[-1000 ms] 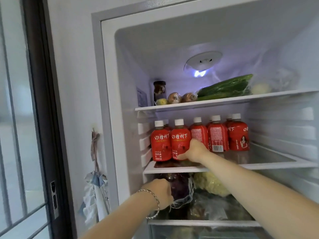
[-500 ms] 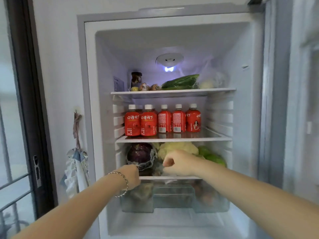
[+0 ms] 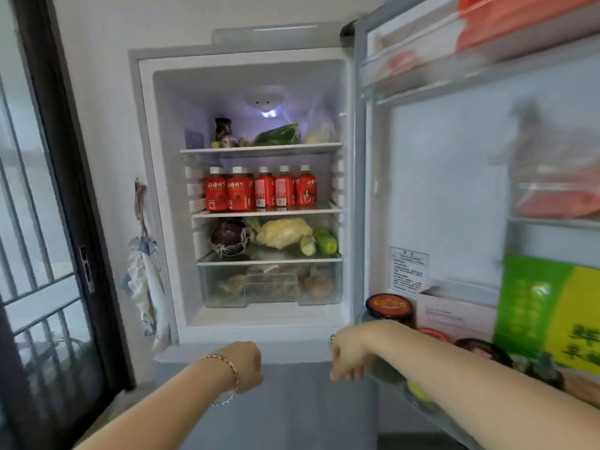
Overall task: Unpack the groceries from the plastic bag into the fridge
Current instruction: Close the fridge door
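Note:
The open fridge (image 3: 162, 196) fills the middle of the view. Several red drink bottles (image 3: 263, 190) stand in a row on the middle shelf. Below them lie a purple cabbage (image 3: 229, 237), a cauliflower (image 3: 284, 232) and green fruit (image 3: 326, 243). The top shelf holds a dark jar (image 3: 223, 128) and bagged green vegetables (image 3: 279, 135). My left hand (image 3: 245, 365), a bracelet on its wrist, is curled shut and holds nothing, below the fridge compartment. My right hand (image 3: 345, 355) hangs loosely curled with nothing in it, next to the door's lower edge. No plastic bag is in sight.
The fridge door (image 3: 448, 196) stands open on the right; its bins hold a red-lidded jar (image 3: 388, 308), a green and yellow packet (image 3: 548, 311) and red packs. A clear crisper drawer (image 3: 271, 284) sits at the bottom. Cloth bags (image 3: 146, 274) hang on the left wall by a barred window (image 3: 35, 254).
Both hands have drawn back out of the fridge and dropped below it. The view has pulled away, so the whole compartment and the open door now show.

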